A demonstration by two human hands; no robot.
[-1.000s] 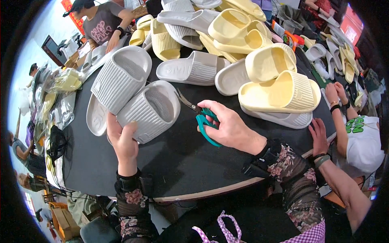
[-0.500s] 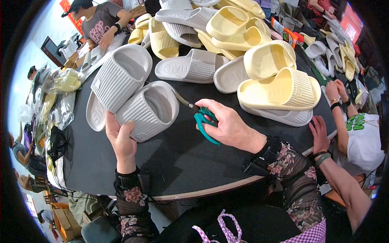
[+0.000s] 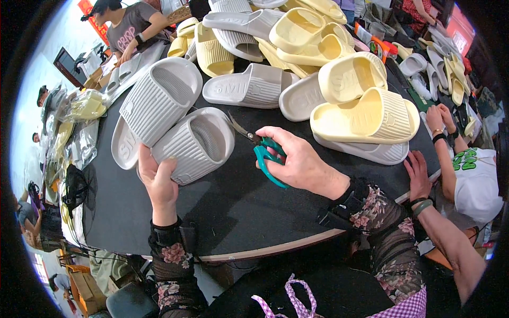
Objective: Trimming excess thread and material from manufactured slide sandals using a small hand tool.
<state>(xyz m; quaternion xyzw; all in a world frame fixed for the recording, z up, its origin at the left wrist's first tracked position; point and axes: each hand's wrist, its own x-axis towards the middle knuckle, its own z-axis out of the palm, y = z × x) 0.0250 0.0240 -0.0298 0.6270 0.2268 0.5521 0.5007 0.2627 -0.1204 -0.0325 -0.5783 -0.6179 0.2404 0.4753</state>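
My left hand [image 3: 160, 185] is closed on the toe end of a grey slide slipper [image 3: 183, 159], thumb on the ribbed strap. A second grey slipper [image 3: 154, 108] lies against it on the left, its far end pointing away from me. My right hand [image 3: 307, 165] grips scissors with teal handles [image 3: 259, 157]. Their thin metal blades [image 3: 241, 129] point up and left, the tips close beside the open end of the held slipper. Whether the blades touch it I cannot tell.
On the black table [image 3: 233, 212], beyond my hands, lie another grey slipper [image 3: 241, 87] and a heap of grey and yellow slippers [image 3: 297, 32]. A yellow slipper [image 3: 366, 116] rests on a grey one at right. Another person's hand [image 3: 418, 175] leans on the right edge.
The slippers by my left hand have shifted very slightly. My right hand and the scissors have hardly moved. The person at the far left has lowered an arm.
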